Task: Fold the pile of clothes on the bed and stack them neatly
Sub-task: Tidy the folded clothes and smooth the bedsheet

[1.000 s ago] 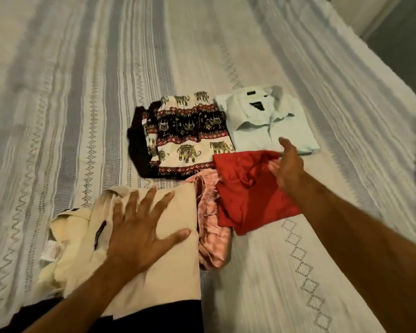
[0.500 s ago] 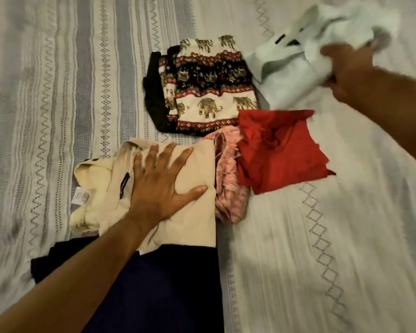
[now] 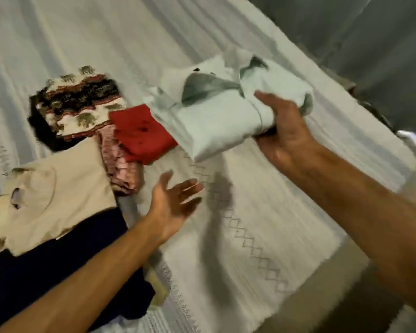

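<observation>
My right hand grips a folded pale green collared shirt and holds it in the air above the bed. My left hand hovers palm-up with spread fingers over the bedspread, holding nothing. Folded clothes lie to the left: a red garment, a pink striped one, an elephant-print piece on black cloth, and a beige shirt lying on a dark navy garment.
The bed's right edge runs diagonally close to my right arm, with grey floor beyond it. A white object shows at the far right. Bare bedspread lies between my two hands.
My right hand has carried the pale green shirt toward me, off the bed. My left hand has left the beige shirt and turned palm-up to the right.
</observation>
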The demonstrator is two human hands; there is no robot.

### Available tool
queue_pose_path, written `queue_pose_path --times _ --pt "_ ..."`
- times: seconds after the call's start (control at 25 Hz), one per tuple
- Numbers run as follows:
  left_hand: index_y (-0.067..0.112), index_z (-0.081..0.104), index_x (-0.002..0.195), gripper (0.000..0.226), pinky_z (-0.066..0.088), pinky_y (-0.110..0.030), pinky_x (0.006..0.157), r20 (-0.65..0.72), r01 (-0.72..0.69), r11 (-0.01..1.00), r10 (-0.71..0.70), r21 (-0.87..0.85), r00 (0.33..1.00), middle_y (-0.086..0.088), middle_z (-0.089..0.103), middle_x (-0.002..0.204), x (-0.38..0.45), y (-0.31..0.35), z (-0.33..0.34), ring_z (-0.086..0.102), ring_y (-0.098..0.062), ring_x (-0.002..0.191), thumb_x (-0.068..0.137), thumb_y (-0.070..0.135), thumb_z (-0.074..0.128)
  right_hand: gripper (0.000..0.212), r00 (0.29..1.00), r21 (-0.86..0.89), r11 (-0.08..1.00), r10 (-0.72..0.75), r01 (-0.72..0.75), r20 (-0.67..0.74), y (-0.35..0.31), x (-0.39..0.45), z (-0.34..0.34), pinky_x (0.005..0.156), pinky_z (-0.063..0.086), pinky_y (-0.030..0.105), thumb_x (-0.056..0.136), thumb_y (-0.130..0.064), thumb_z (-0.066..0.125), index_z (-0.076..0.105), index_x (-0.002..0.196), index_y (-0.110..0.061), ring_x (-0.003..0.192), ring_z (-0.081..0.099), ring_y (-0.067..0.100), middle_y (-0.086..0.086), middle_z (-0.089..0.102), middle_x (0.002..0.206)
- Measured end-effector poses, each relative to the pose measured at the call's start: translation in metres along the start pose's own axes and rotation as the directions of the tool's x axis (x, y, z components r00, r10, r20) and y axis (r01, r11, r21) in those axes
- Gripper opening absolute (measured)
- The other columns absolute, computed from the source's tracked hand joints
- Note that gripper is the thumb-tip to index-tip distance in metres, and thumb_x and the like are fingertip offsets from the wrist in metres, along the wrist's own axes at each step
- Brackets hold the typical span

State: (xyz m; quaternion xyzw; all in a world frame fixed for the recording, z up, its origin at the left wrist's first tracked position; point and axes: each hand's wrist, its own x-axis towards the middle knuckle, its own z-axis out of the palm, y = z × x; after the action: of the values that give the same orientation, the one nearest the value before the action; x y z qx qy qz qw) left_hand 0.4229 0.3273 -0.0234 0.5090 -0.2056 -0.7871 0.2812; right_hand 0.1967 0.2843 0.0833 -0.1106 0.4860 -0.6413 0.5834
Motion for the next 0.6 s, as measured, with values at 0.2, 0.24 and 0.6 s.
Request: queue_pose_path --times 0.2,0.24,0.6 --pt "0.008 0.058 0.145 0.09 0.044 -0.061 0.112 0.38 0.023 0.955 0.095 -0.295 0.92 -0.023 0.06 0.144 -0.06 -0.046 0.241 0.059 -0.044 0.131 0.092 0.079 0.044 0.056 0.916 -0.115 0.97 -0.241 0.215 -0.32 -0.075 -0.158 -0.19 0.09 0.062 0.047 0.082 -0.01 0.082 0.064 0.136 -0.01 0.114 0.072 0.029 0.007 0.075 0.123" --pt "0.005 0.06 0.142 0.079 0.045 -0.06 0.112 0.503 0.045 0.976 0.07 -0.213 0.861 -0.023 0.061 0.143 -0.083 -0.064 0.287 0.06 -0.041 0.13 0.095 0.067 0.054 0.059 0.866 -0.135 0.952 -0.307 0.276 -0.395 -0.096 -0.192 -0.226 0.091 0.061 0.048 0.081 -0.01 0.084 0.063 0.137 -0.013 0.114 0.072 0.027 0.005 0.075 0.124" --pt "0.013 0.071 0.122 0.05 0.063 -0.028 0.075 0.782 -0.231 0.834 -0.322 0.501 0.534 0.0 0.08 0.103 -0.206 -0.33 0.572 0.077 -0.013 0.093 0.074 0.007 0.084 0.044 0.568 0.042 0.845 -0.32 0.532 -0.758 -0.146 -0.491 -0.513 0.095 0.059 0.043 0.084 -0.009 0.077 0.07 0.126 -0.021 0.116 0.071 0.019 0.0 0.075 0.124"
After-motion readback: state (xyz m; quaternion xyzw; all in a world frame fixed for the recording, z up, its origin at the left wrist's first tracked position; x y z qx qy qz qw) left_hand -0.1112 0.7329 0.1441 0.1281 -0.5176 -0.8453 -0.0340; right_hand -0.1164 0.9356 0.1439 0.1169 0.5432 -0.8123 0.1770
